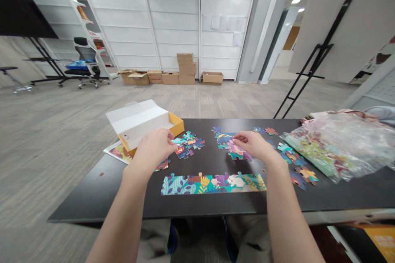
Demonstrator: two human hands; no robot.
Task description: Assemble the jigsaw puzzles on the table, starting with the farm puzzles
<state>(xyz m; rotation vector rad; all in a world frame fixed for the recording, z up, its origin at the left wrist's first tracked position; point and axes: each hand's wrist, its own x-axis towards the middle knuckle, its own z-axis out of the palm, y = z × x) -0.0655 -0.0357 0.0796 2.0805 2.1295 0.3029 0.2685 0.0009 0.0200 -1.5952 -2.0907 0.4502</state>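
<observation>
My left hand (157,146) is closed on a light blue puzzle piece, beside a loose pile of puzzle pieces (188,144) on the black table. Thumb and fingers of my right hand (251,144) come together at a purple part of a small joined puzzle section (231,144); whether they grip a piece there is hard to tell. Nearer the front edge lies a joined puzzle strip (212,184) showing plants and a white rabbit. More loose pieces (291,155) are scattered right of my right hand.
An open yellow and white box (175,123) stands at the table's back left, over a picture sheet (115,151). Clear plastic bags (342,144) cover the right side of the black table (98,189). Cardboard boxes (187,70) sit by the far shelves.
</observation>
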